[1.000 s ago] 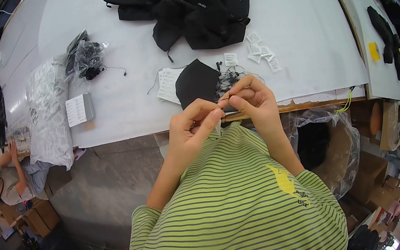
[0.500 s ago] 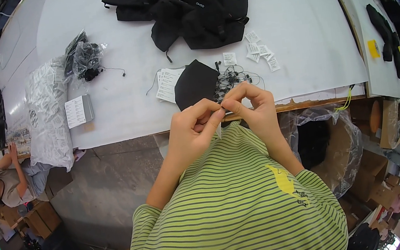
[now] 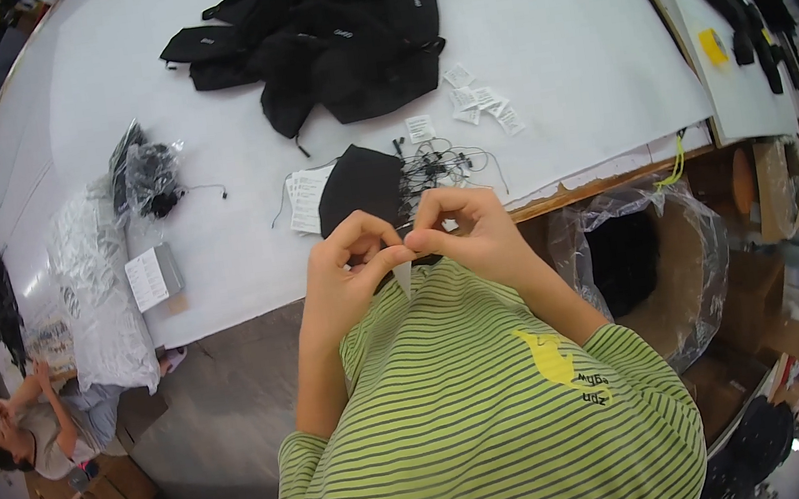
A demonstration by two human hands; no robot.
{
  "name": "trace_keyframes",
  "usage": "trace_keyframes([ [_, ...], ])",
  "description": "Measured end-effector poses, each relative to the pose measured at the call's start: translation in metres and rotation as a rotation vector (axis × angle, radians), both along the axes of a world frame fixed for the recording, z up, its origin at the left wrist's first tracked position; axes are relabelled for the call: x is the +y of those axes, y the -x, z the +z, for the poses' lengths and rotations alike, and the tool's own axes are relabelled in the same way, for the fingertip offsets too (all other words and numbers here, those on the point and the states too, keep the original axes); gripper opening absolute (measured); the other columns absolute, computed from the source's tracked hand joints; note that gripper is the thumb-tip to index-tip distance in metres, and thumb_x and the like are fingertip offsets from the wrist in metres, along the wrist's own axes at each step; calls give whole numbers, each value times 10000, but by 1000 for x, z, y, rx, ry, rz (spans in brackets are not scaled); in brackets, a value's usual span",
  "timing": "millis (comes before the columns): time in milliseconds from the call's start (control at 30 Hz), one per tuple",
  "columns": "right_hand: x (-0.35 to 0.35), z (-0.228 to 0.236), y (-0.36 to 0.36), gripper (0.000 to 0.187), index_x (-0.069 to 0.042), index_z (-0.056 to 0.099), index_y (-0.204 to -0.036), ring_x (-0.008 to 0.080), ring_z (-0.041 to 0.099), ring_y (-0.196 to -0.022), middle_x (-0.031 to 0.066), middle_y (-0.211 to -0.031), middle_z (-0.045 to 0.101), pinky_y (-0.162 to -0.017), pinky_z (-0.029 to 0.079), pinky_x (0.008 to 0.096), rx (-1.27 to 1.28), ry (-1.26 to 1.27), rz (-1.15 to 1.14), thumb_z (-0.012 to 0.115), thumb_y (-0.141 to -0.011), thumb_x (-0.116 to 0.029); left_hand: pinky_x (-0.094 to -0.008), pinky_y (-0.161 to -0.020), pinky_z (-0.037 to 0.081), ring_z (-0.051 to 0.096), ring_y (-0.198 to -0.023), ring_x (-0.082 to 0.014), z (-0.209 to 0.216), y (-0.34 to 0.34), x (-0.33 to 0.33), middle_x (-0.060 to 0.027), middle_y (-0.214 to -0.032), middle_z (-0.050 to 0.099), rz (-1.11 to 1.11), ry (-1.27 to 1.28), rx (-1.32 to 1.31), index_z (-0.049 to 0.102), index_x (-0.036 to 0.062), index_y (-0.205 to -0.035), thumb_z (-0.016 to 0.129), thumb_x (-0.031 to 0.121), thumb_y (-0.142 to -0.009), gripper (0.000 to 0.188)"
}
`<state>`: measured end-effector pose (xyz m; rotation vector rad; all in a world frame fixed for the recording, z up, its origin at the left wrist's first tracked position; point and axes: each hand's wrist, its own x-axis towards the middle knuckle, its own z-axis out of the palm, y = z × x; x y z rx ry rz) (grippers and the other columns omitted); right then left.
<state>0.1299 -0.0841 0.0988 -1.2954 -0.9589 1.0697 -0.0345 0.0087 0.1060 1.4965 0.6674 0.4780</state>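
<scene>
Close to my chest, at the table's near edge, my left hand [image 3: 350, 268] and my right hand [image 3: 471, 238] meet fingertip to fingertip. Both are closed in a pinch. A narrow white tag [image 3: 404, 277] hangs from the left fingertips, and a bit of something dark shows under the right ones. What the right fingers grip is too small and covered to name. Just beyond the hands lies a flat black fabric piece [image 3: 358, 191], partly over a stack of printed white tags [image 3: 310, 199]. Right of it is a tangle of black tag cords [image 3: 444, 169].
Black garments or bags [image 3: 342, 45] are heaped farther back on the white table [image 3: 556, 57]. Small white labels [image 3: 481, 99] lie nearby. Left are a grey-white box [image 3: 154, 278] and a bulging clear bag [image 3: 97, 289]. A plastic-lined carton [image 3: 694, 261] stands right; another person [image 3: 49, 427] sits far left.
The view has turned, so the table's things sit farther left. My joined hands are lower and farther left in the picture, still pinching, and more of the white tag shows.
</scene>
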Motion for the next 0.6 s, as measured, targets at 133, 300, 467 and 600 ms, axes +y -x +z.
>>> trace_keyframes([
  [133,4,-1,7,205,-30,634,-752,20,480,-610,-42,-672,587,-558,369,203,239,29,20,741,-832,-184,-204,-475,219,324,-516,-1,-2,-2,-1,72,-562,457,88,-17,-32,581,39,-804,739,79,-800,162],
  [300,8,-27,-15,265,-21,640,-822,73,556,-690,3,-752,604,-650,453,225,258,18,-88,599,-944,-252,-195,-460,206,331,-497,6,8,-9,-8,72,-548,461,121,-178,5,633,24,-828,716,62,-825,91],
  [467,-5,-108,-29,329,-40,641,-884,92,572,-638,-9,-739,626,-580,450,242,-12,444,-21,553,-945,-350,-198,-455,195,334,-489,11,10,-14,-10,74,-533,445,54,-140,-75,652,19,-833,718,54,-826,75],
  [600,5,-108,-8,315,-58,651,-983,92,603,-666,-14,-758,621,-558,445,238,453,493,-71,586,-921,-360,-206,-448,216,337,-501,-17,14,-12,-15,62,-532,458,-54,-205,-24,686,48,-832,756,75,-789,87],
])
